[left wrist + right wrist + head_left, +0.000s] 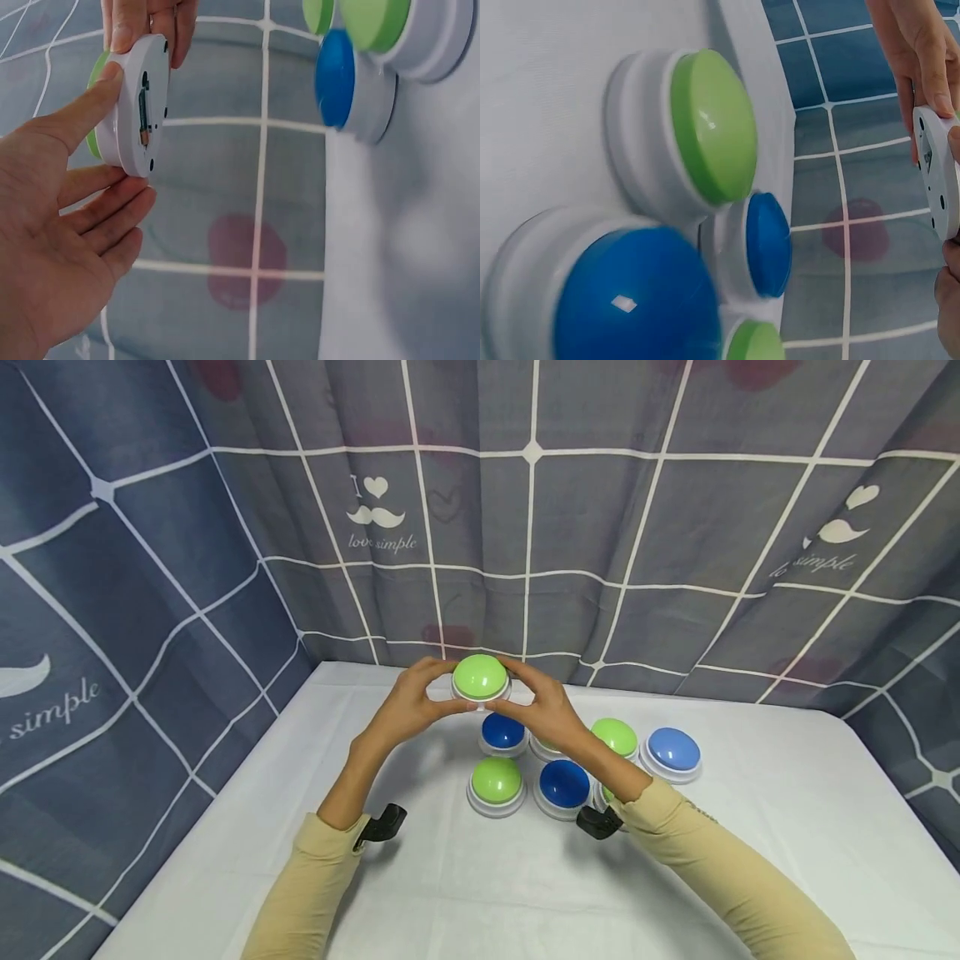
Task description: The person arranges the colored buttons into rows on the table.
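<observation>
Above the far part of the table, a green-domed push button with a white base is held up between both hands. My left hand pinches its left side between thumb and fingers. On the opposite side, my right hand grips it the same way. The left wrist view shows the button's white underside, with dark holes and a slot that has a copper-coloured part inside. That underside also appears at the right edge of the right wrist view. Just below the hands stands a blue button on the table.
Several more buttons stand close together, among them a green one, a dark blue one and a lighter blue one. My right forearm passes over part of this group. A white cloth covers the table; a grey checked curtain hangs behind.
</observation>
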A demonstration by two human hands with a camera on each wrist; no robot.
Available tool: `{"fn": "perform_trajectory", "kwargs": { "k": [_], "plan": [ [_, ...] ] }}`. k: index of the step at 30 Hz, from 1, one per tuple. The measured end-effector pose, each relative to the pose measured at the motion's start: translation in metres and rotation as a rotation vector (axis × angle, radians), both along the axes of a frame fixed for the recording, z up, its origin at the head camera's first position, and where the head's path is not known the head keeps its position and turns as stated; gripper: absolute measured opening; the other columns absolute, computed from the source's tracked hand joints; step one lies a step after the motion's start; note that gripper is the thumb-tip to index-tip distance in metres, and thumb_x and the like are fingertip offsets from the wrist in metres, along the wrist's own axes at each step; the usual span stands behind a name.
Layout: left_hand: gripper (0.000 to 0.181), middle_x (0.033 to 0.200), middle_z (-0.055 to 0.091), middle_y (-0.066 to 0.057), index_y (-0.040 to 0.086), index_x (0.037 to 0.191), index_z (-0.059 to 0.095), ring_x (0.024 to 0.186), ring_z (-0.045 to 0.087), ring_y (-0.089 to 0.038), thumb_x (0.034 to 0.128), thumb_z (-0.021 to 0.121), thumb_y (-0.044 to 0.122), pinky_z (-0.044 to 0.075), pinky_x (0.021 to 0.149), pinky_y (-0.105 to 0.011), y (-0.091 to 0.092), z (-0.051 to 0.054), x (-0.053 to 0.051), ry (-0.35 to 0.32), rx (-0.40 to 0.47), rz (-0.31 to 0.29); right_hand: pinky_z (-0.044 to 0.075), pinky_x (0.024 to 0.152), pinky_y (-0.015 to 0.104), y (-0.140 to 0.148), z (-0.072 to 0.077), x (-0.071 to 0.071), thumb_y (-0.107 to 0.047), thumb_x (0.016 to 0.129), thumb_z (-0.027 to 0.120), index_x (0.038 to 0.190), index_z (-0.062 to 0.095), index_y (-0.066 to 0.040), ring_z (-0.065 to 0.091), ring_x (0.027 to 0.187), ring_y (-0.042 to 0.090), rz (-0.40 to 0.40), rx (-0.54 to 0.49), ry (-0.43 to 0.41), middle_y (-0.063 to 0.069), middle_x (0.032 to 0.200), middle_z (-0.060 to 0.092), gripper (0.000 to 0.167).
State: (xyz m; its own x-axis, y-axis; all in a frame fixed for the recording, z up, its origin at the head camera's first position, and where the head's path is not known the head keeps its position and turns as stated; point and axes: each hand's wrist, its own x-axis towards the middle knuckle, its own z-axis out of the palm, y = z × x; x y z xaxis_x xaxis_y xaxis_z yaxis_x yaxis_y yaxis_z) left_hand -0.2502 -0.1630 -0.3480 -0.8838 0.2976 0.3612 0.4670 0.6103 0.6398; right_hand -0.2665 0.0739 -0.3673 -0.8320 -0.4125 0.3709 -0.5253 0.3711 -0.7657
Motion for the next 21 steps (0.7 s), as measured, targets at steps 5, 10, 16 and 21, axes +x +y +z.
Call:
{"fn": "perform_trajectory", "kwargs": {
  "k": [5,10,16,21],
  "plan": [
    [0.065,0.128,0.059,-0.008,0.005,0.133,0.061,0.124,0.052,-0.027,0.0802,0.084,0.036,0.041,0.104,-0.051,0.02,-0.003,-0.002,-0.009,-0.02,-0.056,0.033,0.11,0.053,0.022,-0.004,0.009,-0.029,0.088,0.078,0.147,0.047,-0.013,0.043,0.137,0.024,-0.044,0.006,0.035,0.005,0.147,0.05,0.068],
    [0.065,0.126,0.059,-0.009,0.003,0.132,0.061,0.123,0.053,-0.028,0.0793,0.085,0.034,0.042,0.104,-0.048,0.038,-0.008,-0.003,-0.026,-0.03,-0.108,0.033,0.11,0.056,0.044,-0.012,0.019,-0.027,0.088,0.078,0.147,0.048,-0.01,0.042,0.138,0.027,-0.068,-0.005,0.031,0.008,0.147,0.05,0.068],
    [0.064,0.125,0.059,-0.008,0.005,0.132,0.062,0.12,0.055,-0.024,0.08,0.084,0.036,0.046,0.101,-0.043,0.066,-0.011,-0.005,-0.013,-0.077,-0.186,0.032,0.11,0.056,0.073,-0.016,0.032,-0.024,0.088,0.078,0.147,0.047,-0.01,0.04,0.139,0.029,-0.123,0.004,0.017,0.01,0.148,0.049,0.068],
    [0.062,0.123,0.061,-0.006,0.007,0.132,0.063,0.115,0.057,-0.019,0.0799,0.084,0.034,0.048,0.098,-0.038,0.091,-0.012,-0.004,0.013,-0.132,-0.244,0.032,0.109,0.06,0.098,-0.02,0.046,-0.027,0.089,0.076,0.149,0.044,-0.013,0.037,0.14,0.031,-0.169,0.035,-0.01,0.009,0.15,0.046,0.07]
  ]
}}
